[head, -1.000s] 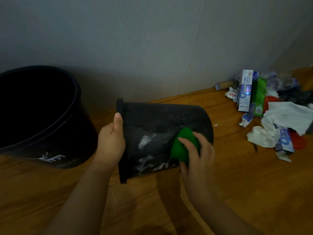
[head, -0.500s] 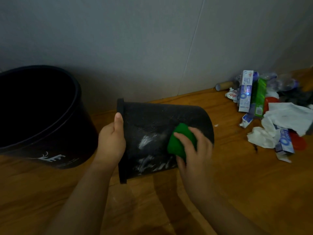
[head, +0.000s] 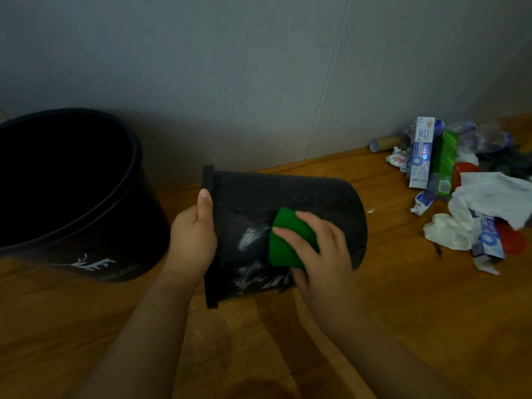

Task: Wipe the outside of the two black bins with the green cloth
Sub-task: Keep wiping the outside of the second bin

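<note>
The wiping of the first bin looks to be in hand: the smaller black bin point(head: 288, 223) lies on its side on the wooden floor point(head: 403, 312), mouth to the left. The left hand point(head: 193, 240) steadies it, its grip closed over the rim. The right hand point(head: 319, 249) presses the green cloth point(head: 283, 240) flat against the wall with spread fingers. White streaks show beside the cloth, so the next strokes should probably cover them. The larger black bin point(head: 86, 226) stands upright nearby, apparently unwiped.
</note>
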A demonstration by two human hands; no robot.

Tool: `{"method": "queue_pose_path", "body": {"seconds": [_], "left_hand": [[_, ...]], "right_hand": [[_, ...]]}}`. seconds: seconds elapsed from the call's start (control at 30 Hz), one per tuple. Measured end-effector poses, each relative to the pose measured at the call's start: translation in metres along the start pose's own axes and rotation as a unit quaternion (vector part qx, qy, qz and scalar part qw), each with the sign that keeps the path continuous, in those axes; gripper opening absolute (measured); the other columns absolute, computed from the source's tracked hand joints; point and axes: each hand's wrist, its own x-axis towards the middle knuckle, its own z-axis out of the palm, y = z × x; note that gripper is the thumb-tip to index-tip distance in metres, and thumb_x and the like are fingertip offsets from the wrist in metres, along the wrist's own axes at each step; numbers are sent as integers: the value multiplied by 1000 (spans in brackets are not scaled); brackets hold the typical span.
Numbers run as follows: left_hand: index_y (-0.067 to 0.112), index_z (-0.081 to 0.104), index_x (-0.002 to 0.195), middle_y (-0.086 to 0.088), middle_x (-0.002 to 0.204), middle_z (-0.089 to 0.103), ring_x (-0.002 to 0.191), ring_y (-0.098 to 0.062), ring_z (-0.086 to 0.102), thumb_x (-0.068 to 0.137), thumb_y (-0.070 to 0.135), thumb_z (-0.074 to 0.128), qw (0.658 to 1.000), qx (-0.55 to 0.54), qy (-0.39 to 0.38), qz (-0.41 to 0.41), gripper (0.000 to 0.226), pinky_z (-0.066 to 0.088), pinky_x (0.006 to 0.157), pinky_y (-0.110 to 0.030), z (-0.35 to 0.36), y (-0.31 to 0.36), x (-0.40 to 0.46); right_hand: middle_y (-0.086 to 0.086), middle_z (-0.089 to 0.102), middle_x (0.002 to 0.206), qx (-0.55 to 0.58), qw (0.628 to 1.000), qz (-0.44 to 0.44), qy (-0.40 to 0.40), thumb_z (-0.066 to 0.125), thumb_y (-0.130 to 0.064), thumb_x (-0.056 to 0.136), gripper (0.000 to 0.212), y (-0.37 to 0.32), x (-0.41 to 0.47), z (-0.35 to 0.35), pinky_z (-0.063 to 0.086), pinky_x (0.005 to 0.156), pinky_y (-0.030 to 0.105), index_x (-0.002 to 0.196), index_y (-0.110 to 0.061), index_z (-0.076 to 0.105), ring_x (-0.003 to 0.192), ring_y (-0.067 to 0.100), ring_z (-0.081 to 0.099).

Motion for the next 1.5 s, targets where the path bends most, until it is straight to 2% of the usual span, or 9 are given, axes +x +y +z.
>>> {"method": "queue_pose_path", "body": {"seconds": [0.17,0.37,0.43,0.57,0.8,0.97,1.17,1.37,1.5], "left_hand": [[14,56,72,2,65,54,45,4,57,105,44,28,1000,1,-11,-16,53,38,39,-8,-1,-3,0],[3,58,77,-10,72,57,68,-27,59,104,50,27,1000,16,-21,-9,62,49,63,-36,-2,-6,5],[2,61,80,-9,74,60,71,-29,61,104,50,27,1000,17,-22,-9,63,48,63,-32,-3,-5,5],[16,58,73,2,69,58,65,-11,58,105,47,27,1000,9,-20,-4,54,41,55,-22,-2,-4,3],[-5,63,87,-20,79,61,81,-42,62,103,51,27,1000,23,-20,3,68,49,67,-41,-3,-8,6],[14,61,74,0,70,61,64,-9,59,105,46,29,999,-8,-30,-9,55,45,50,-15,-3,-8,8],[14,63,73,0,72,64,66,-11,61,105,45,30,999,-20,-26,-6,55,46,51,-16,-5,-12,9],[16,69,79,-1,79,69,77,-14,66,104,45,33,997,-44,-63,-25,53,50,63,-24,-8,-12,15],[7,70,81,-3,79,70,75,-16,67,105,44,34,996,-61,-57,-27,57,52,67,-27,-7,-15,15]], "right_hand": [[0,31,147,24,988,144,48,73,-8,75,71,9,-4,-7,46,99,53,136,-34,46,135,27,29],[4,42,144,2,998,-56,-28,65,-13,70,65,-22,0,0,42,103,48,131,-31,55,131,30,36],[3,40,146,3,999,-31,-11,63,-14,73,62,-15,9,-3,37,106,46,133,-30,55,134,29,32],[2,37,146,24,996,81,36,76,-5,72,69,-5,6,-3,43,103,51,133,-28,54,134,28,32],[3,44,144,13,994,-102,-40,61,-14,73,60,-31,5,-1,41,103,45,131,-31,56,130,29,37],[-1,38,149,10,1000,22,-15,72,-6,74,68,-20,8,-7,41,105,48,134,-30,54,136,27,33],[1,43,148,22,994,-102,-45,58,-12,79,53,-39,10,-2,35,109,41,130,-28,60,134,26,37],[-2,38,150,4,1000,10,-15,72,-7,76,64,-24,8,-7,33,108,39,134,-29,55,137,25,31],[0,42,148,23,995,-93,-39,60,-14,78,55,-41,8,-1,35,107,41,131,-29,58,134,25,36]]}}
